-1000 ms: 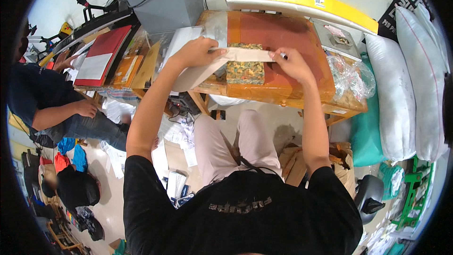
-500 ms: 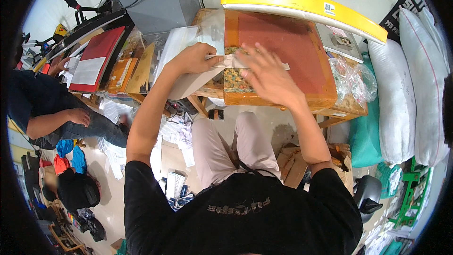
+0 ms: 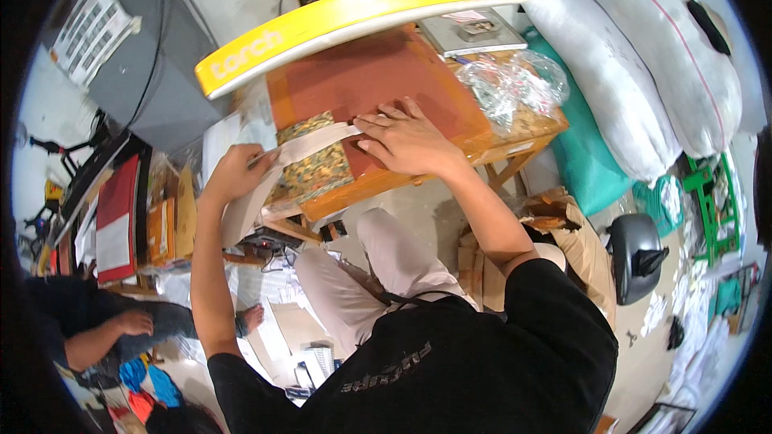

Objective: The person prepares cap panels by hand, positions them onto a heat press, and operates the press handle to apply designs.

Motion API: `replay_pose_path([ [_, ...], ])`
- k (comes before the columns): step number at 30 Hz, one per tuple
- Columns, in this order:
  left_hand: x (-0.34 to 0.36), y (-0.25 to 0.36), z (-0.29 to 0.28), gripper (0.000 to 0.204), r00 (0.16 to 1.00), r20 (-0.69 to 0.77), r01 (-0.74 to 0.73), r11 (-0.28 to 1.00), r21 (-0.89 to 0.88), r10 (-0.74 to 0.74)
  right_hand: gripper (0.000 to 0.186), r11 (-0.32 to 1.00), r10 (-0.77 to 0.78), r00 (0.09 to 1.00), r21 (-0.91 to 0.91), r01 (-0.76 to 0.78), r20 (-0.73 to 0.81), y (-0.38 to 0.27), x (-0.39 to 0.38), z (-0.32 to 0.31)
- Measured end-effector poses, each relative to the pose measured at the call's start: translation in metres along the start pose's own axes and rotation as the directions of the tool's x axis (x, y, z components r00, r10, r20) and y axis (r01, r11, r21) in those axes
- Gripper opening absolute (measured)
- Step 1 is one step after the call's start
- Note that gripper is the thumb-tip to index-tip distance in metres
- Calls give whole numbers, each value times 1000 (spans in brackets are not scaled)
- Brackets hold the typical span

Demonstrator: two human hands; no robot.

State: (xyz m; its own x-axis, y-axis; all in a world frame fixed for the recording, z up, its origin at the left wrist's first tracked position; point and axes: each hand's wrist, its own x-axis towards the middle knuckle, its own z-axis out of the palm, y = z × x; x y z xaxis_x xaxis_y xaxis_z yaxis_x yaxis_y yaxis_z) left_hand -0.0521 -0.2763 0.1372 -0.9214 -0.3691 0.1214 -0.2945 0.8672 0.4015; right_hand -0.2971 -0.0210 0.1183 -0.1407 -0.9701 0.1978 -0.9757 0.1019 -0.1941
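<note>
A pale beige fabric strip stretches across a mottled yellow-brown padded block at the front left of a red-brown pad. My left hand is closed on the strip near the block's left edge, thumb and fingers pinching it. Below that hand, a wider beige length hangs off the table edge. My right hand lies flat over the red-brown pad, fingers stretched out and touching the strip's right end. The hand partly hides that end.
A long yellow beam arches over the pad's far side. Clear plastic bags lie at the table's right, beside white sacks. A grey cabinet stands far left. Near the left edge sits another person.
The view has swung to the right. My right hand, blurred by motion before, now rests flat at the strip's right end. The strip now shows a longer straight stretch between my hands.
</note>
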Motion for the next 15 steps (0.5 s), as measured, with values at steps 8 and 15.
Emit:
replay_pose_path([
  [8,4,4,2,33,998,44,40,998,-44,-38,46,978,107,979,198,-72,-173,43,-24,-18],
  [15,3,8,1,33,999,25,39,999,-22,-39,31,989,73,964,142,-37,-255,20,19,-8],
])
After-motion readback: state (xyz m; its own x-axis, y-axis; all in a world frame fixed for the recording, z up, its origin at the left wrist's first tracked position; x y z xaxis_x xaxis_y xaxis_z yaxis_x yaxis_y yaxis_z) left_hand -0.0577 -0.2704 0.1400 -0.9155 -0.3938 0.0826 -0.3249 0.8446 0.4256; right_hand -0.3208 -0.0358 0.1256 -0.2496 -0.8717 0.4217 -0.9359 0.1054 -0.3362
